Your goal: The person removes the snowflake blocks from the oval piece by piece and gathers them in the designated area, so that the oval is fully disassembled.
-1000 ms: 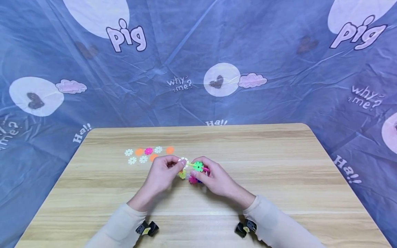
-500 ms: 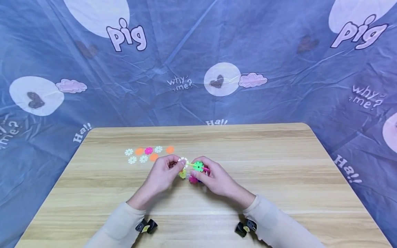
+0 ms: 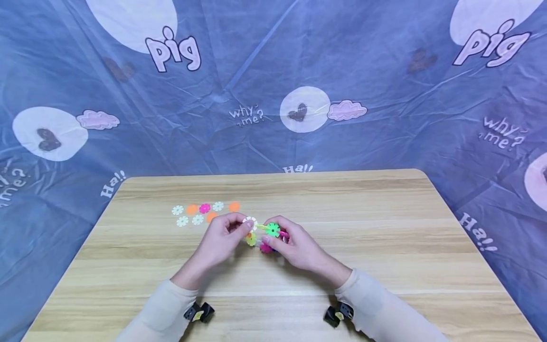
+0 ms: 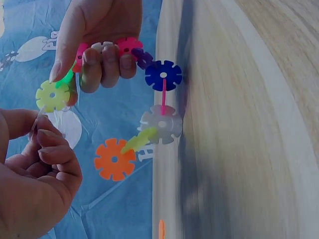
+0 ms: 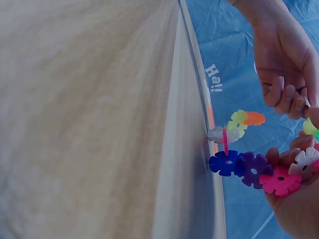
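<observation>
My left hand (image 3: 222, 242) pinches a white snowflake disc (image 3: 249, 223) between thumb and fingers. This disc meets a yellow-green snowflake disc (image 4: 52, 95) at the end of a linked chain. My right hand (image 3: 301, 247) grips the chain around its green disc (image 3: 273, 230) and pink disc (image 5: 280, 181), fingers curled over the links. From the right hand the chain hangs on through a purple disc (image 5: 254, 171), a blue disc (image 4: 163, 75), a clear-white disc (image 4: 162, 124) and an orange end disc (image 4: 114, 159). The right fingers hide some links.
Several loose discs lie flat on the wooden table (image 3: 342, 199), beyond and left of the left hand: white discs (image 3: 177, 210), orange discs (image 3: 234, 207) and a pink disc (image 3: 204, 208). A blue printed cloth (image 3: 256, 57) hangs behind the table's far edge.
My left hand has shifted very slightly left with the white disc. The right hand keeps its hold on the chain, and the loose discs have stayed in place.
</observation>
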`<action>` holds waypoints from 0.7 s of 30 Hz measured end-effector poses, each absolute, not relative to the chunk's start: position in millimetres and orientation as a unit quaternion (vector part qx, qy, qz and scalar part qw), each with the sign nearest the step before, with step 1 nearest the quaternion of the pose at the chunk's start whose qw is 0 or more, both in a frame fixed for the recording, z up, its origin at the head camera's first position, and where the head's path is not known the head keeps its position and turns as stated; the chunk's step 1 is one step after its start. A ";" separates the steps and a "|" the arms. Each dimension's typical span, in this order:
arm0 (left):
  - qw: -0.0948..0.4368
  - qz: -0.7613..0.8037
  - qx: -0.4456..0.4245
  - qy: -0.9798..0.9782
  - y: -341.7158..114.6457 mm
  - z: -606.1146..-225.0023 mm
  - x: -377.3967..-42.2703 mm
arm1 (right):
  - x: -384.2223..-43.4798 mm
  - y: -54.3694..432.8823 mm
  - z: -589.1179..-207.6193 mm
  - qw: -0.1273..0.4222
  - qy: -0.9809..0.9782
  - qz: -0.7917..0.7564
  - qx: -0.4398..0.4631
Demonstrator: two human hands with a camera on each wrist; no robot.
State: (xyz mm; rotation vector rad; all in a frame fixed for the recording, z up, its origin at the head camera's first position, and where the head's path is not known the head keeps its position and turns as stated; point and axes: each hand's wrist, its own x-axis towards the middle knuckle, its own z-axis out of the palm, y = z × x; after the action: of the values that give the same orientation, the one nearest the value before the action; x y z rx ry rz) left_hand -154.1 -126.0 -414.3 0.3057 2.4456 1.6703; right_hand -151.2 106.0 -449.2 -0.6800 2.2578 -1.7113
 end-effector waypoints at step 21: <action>0.007 0.524 0.040 0.851 -147.1 -416.9 -171.5 | -152.7 106.0 -448.3 0.116 0.789 -0.564 -0.216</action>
State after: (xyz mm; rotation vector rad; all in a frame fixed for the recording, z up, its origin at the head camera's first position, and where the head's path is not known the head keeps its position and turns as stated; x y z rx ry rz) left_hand -171.5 -147.1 -416.9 0.1266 2.6624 1.6382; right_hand -152.7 106.0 -448.3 -0.6334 2.3097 -1.6506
